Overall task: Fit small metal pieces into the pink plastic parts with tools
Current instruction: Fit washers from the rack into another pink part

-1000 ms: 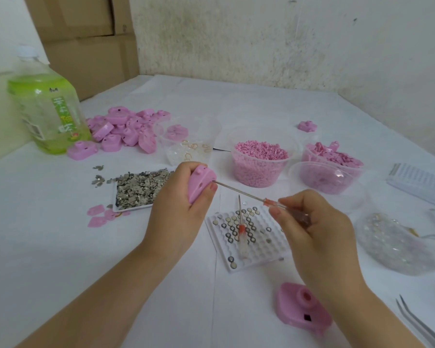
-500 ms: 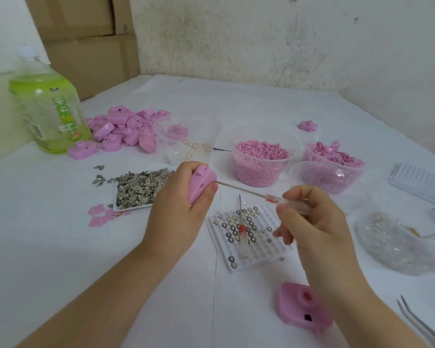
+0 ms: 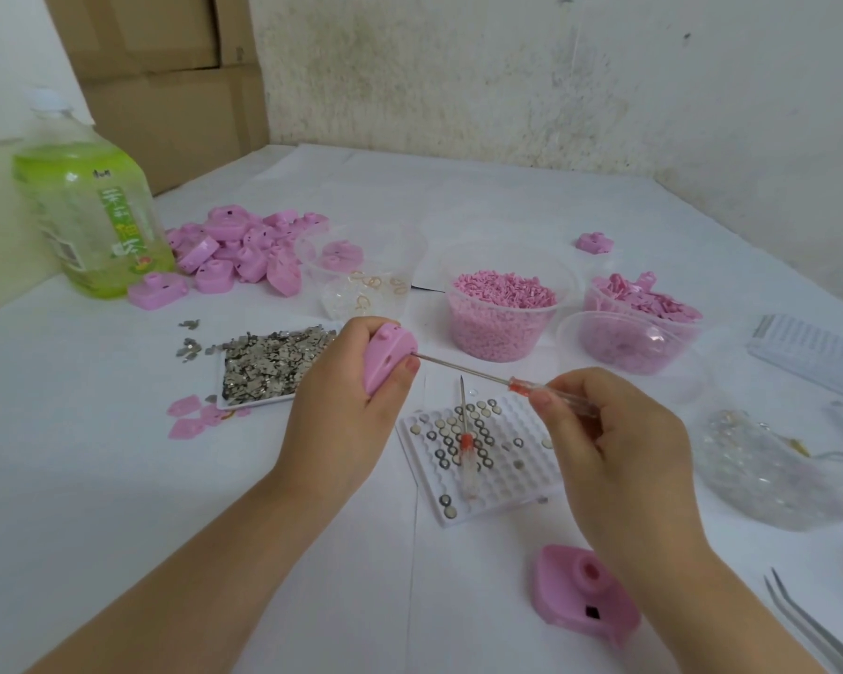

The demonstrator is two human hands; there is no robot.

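My left hand [image 3: 341,411] grips a pink plastic part [image 3: 388,355] held up above the table. My right hand [image 3: 614,449] pinches the clear handle of a thin screwdriver [image 3: 463,369], whose metal tip enters the side of that pink part. A white tray [image 3: 259,369] heaped with small metal pieces lies left of my left hand. Below the screwdriver sits a white gridded holder [image 3: 495,449] with round metal discs, and a second screwdriver [image 3: 466,440] lies on it. Another pink part [image 3: 585,600] rests on the table near my right wrist.
A pile of pink parts [image 3: 244,250] lies at the back left beside a green bottle [image 3: 88,206]. Clear cups hold pink granules [image 3: 502,308] and pink bits [image 3: 648,304]. Tweezers [image 3: 813,625] lie at bottom right, a clear bag [image 3: 760,464] at right.
My right hand's fingers have shifted along the screwdriver handle, as if turning it. The left hand and the pink part have hardly moved.
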